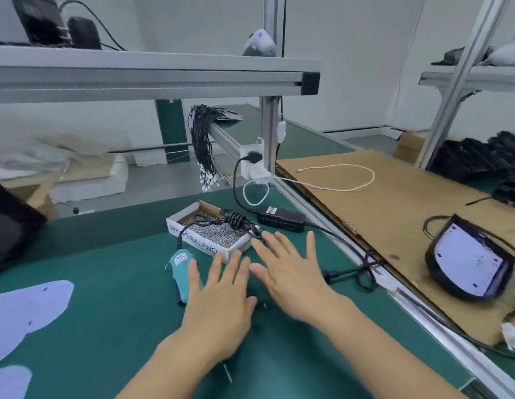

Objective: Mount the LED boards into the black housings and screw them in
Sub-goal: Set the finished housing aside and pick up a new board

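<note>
Both hands are spread flat with straight fingers and hold nothing: the left hand (221,298) and the right hand (290,272) lie side by side, palms down, over the middle of the green bench mat (112,326), their inner fingers close together. Whether the palms touch the mat cannot be told. Just left of the left hand lies a teal electric screwdriver (180,269), partly hidden by that hand's fingers. Beyond the fingertips stands an open cardboard box of screws (213,230), with a coiled black cable (236,220) draped over its far rim; a black power adapter (280,218) lies just right of the box. White LED boards (28,312) rest at the mat's left edge. Across the aluminium rail, on a cardboard sheet (394,203) at the right, sits a black housing (469,263) with a white board seated in it, well apart from both hands. A white cable (351,180) loops across the far part of the cardboard.
</note>
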`<state>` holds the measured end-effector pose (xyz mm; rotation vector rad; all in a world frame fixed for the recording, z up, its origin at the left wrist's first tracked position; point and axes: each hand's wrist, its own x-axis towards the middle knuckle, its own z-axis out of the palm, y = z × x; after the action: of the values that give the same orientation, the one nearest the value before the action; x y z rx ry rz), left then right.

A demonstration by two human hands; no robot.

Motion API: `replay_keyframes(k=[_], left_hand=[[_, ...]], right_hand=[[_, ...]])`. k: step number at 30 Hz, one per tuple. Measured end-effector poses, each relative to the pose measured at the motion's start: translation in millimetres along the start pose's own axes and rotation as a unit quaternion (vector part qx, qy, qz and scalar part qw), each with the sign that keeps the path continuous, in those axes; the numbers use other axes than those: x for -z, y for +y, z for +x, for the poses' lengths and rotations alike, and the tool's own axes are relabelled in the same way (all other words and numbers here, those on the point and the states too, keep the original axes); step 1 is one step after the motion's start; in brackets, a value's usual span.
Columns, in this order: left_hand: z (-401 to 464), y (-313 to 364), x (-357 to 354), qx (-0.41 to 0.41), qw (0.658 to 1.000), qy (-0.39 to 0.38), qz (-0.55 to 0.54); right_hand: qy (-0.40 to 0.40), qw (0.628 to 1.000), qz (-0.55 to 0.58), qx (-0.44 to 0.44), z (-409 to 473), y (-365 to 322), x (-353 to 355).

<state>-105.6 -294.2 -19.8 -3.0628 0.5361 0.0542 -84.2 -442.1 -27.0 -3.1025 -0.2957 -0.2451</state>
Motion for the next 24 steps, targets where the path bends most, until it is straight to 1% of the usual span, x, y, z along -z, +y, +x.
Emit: replay_keyframes(k=[4,7,12,15,18,21,23,24], left_hand=[[-20.7,-40.5,-6.7,0.068,0.998,0.001,-0.007],[-32.1,-64.0,-11.9,0.105,0.994,-0.002,-0.009],[-48.1,-93.9,-19.4,0.142,0.989,0.019,-0.021],[-58.7,-116.4,-22.2,0.169,0.984,0.044,-0.024],[-73.6,-146.5,-20.2,0.220,0.974,0.042,-0.035],[-90.6,-177.9,-13.7,0.265,0.961,0.045,-0.072],[-105.2,-201.4,-10.0,0.279,0.955,0.033,-0.097],[-114.8,-214.8,-8.7,0.280,0.953,0.013,-0.116]], right_hand=[[0.014,0.998,0.007,0.058,13.9,-48.2,-6.7],[0.019,0.995,0.009,0.093,21.4,-78.9,-7.8],[0.007,0.993,0.029,0.115,30.4,-115.9,-9.5],[-0.008,0.991,0.038,0.132,31.3,-132.1,-11.9],[-0.024,0.987,0.036,0.152,28.9,-145.8,-15.9],[-0.041,0.983,0.019,0.176,24.1,-157.1,-19.3],[-0.055,0.981,0.010,0.188,20.4,-164.0,-21.8],[-0.065,0.979,0.008,0.192,18.8,-166.8,-23.4]])
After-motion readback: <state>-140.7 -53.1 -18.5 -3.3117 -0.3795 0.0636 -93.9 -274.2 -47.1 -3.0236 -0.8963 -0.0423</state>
